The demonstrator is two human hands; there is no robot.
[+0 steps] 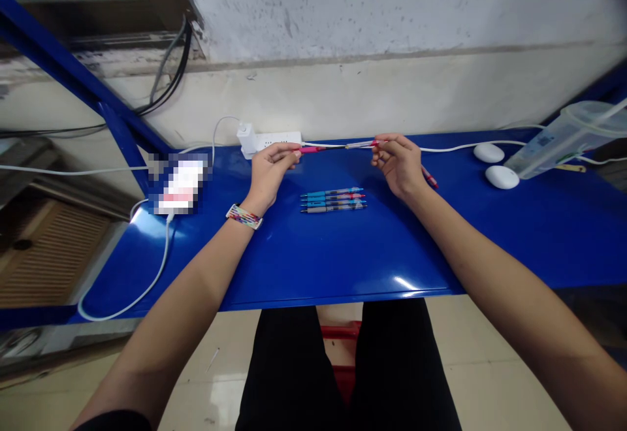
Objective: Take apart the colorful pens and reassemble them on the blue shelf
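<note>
My left hand (274, 168) is closed in a pinch on the pink grip section of a pen (311, 149). A thin dark refill reaches from it toward the right. My right hand (398, 162) pinches a clear pen barrel (360, 145) with a pink end, in line with the pink section. The refill's tip meets the barrel's opening or lies just at it; I cannot tell which. Below and between my hands, several pens (333, 200) with blue and grey grips lie side by side on the blue table (313, 255). Partly behind my right hand rests a red pen (430, 176).
A phone with a blurred screen (180, 186) lies at the left with a white cable. A power strip (279, 138) with a white charger (246, 138) stands by the wall. Two white rounded objects (502, 177) and a tilted clear plastic cup (563, 138) are at the right.
</note>
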